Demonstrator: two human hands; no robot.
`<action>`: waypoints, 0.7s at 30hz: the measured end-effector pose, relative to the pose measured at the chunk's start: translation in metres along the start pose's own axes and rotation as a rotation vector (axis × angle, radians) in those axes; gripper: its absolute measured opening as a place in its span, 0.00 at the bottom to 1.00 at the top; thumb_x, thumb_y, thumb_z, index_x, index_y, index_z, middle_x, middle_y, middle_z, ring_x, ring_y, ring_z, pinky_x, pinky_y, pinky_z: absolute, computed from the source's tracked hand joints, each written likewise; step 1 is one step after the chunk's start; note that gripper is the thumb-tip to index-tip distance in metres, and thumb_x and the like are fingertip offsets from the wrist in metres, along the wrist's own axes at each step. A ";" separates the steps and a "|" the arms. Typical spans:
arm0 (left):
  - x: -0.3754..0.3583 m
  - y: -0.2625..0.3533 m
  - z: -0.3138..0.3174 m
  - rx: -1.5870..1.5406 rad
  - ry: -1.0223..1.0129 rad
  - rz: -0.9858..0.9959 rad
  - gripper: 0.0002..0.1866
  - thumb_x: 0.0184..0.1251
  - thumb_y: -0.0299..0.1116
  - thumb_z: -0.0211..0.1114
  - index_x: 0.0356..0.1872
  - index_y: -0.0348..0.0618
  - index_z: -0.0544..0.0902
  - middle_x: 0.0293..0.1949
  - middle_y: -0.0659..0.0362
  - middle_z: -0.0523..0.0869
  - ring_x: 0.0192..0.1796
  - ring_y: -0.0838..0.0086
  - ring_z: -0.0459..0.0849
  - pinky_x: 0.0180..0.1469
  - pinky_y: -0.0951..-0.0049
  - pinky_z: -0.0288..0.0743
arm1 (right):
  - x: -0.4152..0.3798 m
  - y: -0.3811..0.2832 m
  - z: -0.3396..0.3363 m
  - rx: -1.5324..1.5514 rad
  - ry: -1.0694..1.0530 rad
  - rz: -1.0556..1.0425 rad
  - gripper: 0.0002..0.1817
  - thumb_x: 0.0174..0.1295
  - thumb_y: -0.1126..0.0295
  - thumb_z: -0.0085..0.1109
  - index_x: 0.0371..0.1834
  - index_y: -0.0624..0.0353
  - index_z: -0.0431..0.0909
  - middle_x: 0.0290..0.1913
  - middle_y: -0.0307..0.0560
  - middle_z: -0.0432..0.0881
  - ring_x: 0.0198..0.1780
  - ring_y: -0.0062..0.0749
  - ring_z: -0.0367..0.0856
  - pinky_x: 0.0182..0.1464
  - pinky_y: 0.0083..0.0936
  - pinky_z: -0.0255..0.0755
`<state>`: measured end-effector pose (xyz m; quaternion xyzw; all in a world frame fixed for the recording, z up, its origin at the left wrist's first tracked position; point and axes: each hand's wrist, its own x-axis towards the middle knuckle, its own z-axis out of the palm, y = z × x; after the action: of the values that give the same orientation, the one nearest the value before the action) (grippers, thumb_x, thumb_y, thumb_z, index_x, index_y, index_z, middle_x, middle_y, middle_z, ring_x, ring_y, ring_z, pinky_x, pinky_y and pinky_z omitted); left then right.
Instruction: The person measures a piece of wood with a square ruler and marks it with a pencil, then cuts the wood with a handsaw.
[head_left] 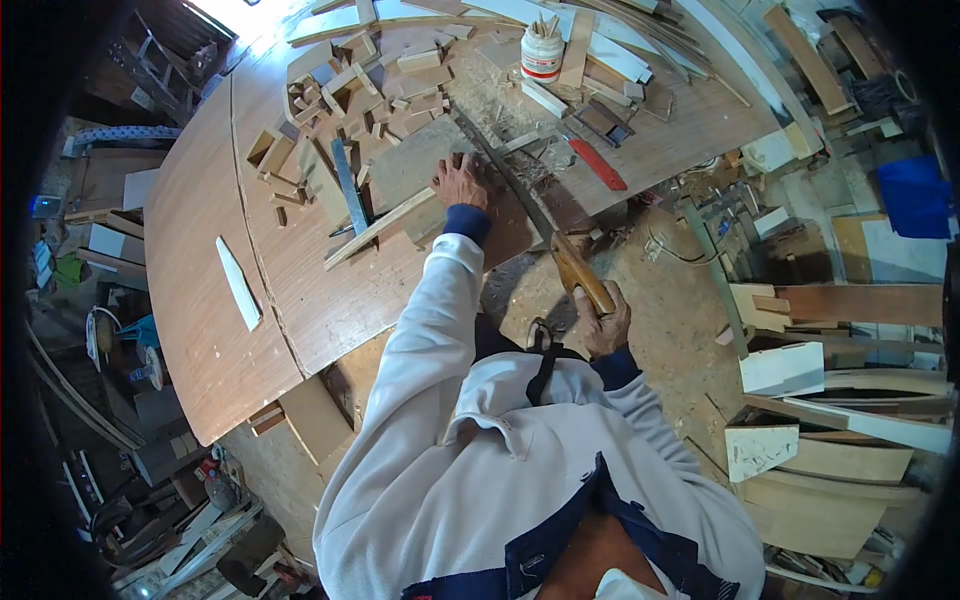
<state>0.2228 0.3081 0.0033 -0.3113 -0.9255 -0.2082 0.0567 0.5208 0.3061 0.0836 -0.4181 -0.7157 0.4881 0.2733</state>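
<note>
My right hand [605,322] is closed round the wooden handle [580,275] of a handsaw. Its long dark blade [510,185] runs up and away over the workbench, crossing a thin wooden strip [400,215]. On the near side of the blade, my left hand [460,183] presses down on that strip, fingers curled over it. Under the strip lies a flat grey-brown board [420,155]. Left of my left hand is a blue-grey metal bar [349,187]. A red-handled tool [597,164] rests to the right of the blade.
Wood offcuts [350,85] are heaped on the bench's far part, beside a white tub [541,52] with sticks in it. A pale pointed piece [238,284] lies on the bench's left panel [190,250]. Boards [830,480] are stacked on the right, above the floor [660,370].
</note>
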 end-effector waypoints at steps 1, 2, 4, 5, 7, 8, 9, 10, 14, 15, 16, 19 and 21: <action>0.001 0.002 -0.002 -0.001 0.001 -0.003 0.22 0.47 0.31 0.59 0.48 0.62 0.78 0.54 0.59 0.73 0.59 0.58 0.67 0.56 0.49 0.59 | 0.001 0.001 0.001 -0.004 0.021 -0.040 0.13 0.57 0.63 0.60 0.34 0.61 0.71 0.27 0.53 0.77 0.28 0.41 0.78 0.32 0.32 0.71; 0.001 0.002 -0.002 -0.042 0.023 -0.009 0.17 0.51 0.35 0.59 0.46 0.60 0.79 0.52 0.60 0.73 0.57 0.59 0.67 0.55 0.49 0.59 | 0.001 0.002 0.001 -0.006 0.040 -0.079 0.14 0.58 0.62 0.60 0.38 0.62 0.73 0.32 0.55 0.80 0.34 0.43 0.81 0.36 0.32 0.73; -0.001 0.000 -0.004 -0.080 0.045 -0.018 0.13 0.55 0.38 0.59 0.43 0.58 0.80 0.51 0.61 0.74 0.55 0.59 0.68 0.54 0.50 0.59 | 0.004 0.005 -0.001 0.021 -0.038 -0.079 0.17 0.58 0.63 0.59 0.45 0.62 0.72 0.38 0.57 0.80 0.39 0.44 0.81 0.41 0.33 0.74; -0.002 0.000 -0.005 -0.121 0.077 0.006 0.14 0.52 0.38 0.60 0.43 0.59 0.80 0.50 0.60 0.74 0.55 0.59 0.68 0.54 0.51 0.59 | 0.007 0.004 -0.002 0.048 -0.112 -0.080 0.21 0.58 0.63 0.59 0.51 0.62 0.72 0.44 0.58 0.80 0.45 0.45 0.82 0.46 0.33 0.74; -0.002 -0.001 -0.006 -0.160 0.109 0.029 0.15 0.49 0.38 0.62 0.42 0.59 0.80 0.50 0.59 0.74 0.54 0.58 0.68 0.54 0.52 0.59 | 0.009 0.000 -0.003 0.039 -0.139 -0.071 0.23 0.59 0.63 0.58 0.54 0.63 0.71 0.46 0.59 0.80 0.47 0.45 0.81 0.47 0.32 0.74; -0.002 0.000 -0.010 -0.187 0.084 0.043 0.18 0.44 0.36 0.63 0.42 0.59 0.80 0.49 0.58 0.74 0.54 0.58 0.68 0.53 0.54 0.59 | 0.009 -0.003 -0.004 0.028 -0.166 -0.060 0.25 0.59 0.63 0.58 0.58 0.63 0.70 0.48 0.59 0.79 0.48 0.45 0.81 0.48 0.32 0.74; -0.002 -0.001 -0.014 -0.212 0.061 0.054 0.20 0.40 0.35 0.64 0.41 0.58 0.80 0.49 0.57 0.74 0.53 0.58 0.69 0.53 0.55 0.59 | 0.009 -0.005 -0.004 0.031 -0.173 -0.061 0.25 0.59 0.63 0.58 0.58 0.63 0.70 0.48 0.59 0.79 0.48 0.45 0.81 0.48 0.32 0.74; -0.003 -0.001 -0.015 -0.207 0.063 0.049 0.20 0.40 0.35 0.64 0.41 0.58 0.80 0.49 0.57 0.74 0.53 0.58 0.69 0.53 0.55 0.59 | 0.010 -0.007 -0.005 0.032 -0.164 -0.051 0.24 0.59 0.64 0.58 0.57 0.64 0.70 0.47 0.59 0.80 0.48 0.45 0.81 0.48 0.31 0.74; -0.002 -0.001 -0.013 -0.233 0.077 0.031 0.23 0.34 0.33 0.63 0.41 0.58 0.81 0.48 0.56 0.75 0.52 0.57 0.69 0.53 0.57 0.60 | 0.011 -0.003 -0.006 0.003 -0.103 -0.136 0.23 0.59 0.65 0.59 0.55 0.67 0.72 0.47 0.59 0.80 0.47 0.43 0.82 0.48 0.29 0.74; -0.003 0.000 -0.014 -0.239 0.085 0.044 0.23 0.34 0.33 0.62 0.41 0.58 0.81 0.48 0.56 0.75 0.52 0.57 0.69 0.53 0.57 0.60 | 0.011 -0.003 -0.006 0.003 -0.104 -0.134 0.23 0.59 0.65 0.59 0.55 0.67 0.72 0.47 0.59 0.80 0.47 0.43 0.82 0.48 0.29 0.74; -0.002 0.001 -0.014 -0.240 0.083 0.045 0.23 0.34 0.33 0.62 0.41 0.58 0.81 0.48 0.56 0.75 0.52 0.57 0.69 0.53 0.57 0.60 | 0.012 -0.003 -0.006 0.013 -0.098 -0.152 0.23 0.59 0.65 0.59 0.55 0.67 0.72 0.47 0.59 0.80 0.46 0.43 0.82 0.47 0.29 0.74; 0.003 0.001 -0.010 -0.247 0.079 0.015 0.19 0.37 0.35 0.64 0.38 0.57 0.82 0.46 0.55 0.77 0.52 0.56 0.70 0.53 0.57 0.60 | 0.012 0.006 -0.006 0.025 -0.105 -0.143 0.23 0.59 0.66 0.59 0.55 0.67 0.71 0.47 0.59 0.80 0.46 0.44 0.82 0.47 0.28 0.74; 0.009 0.000 -0.006 -0.365 0.061 -0.095 0.13 0.43 0.37 0.65 0.35 0.57 0.84 0.44 0.54 0.79 0.51 0.56 0.72 0.52 0.55 0.61 | 0.012 0.009 -0.006 0.031 -0.120 -0.118 0.23 0.58 0.67 0.59 0.55 0.67 0.71 0.47 0.59 0.80 0.46 0.44 0.82 0.47 0.28 0.74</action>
<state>0.2158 0.3106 0.0104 -0.2659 -0.8839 -0.3843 0.0172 0.5225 0.3207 0.0770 -0.3407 -0.7466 0.5064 0.2648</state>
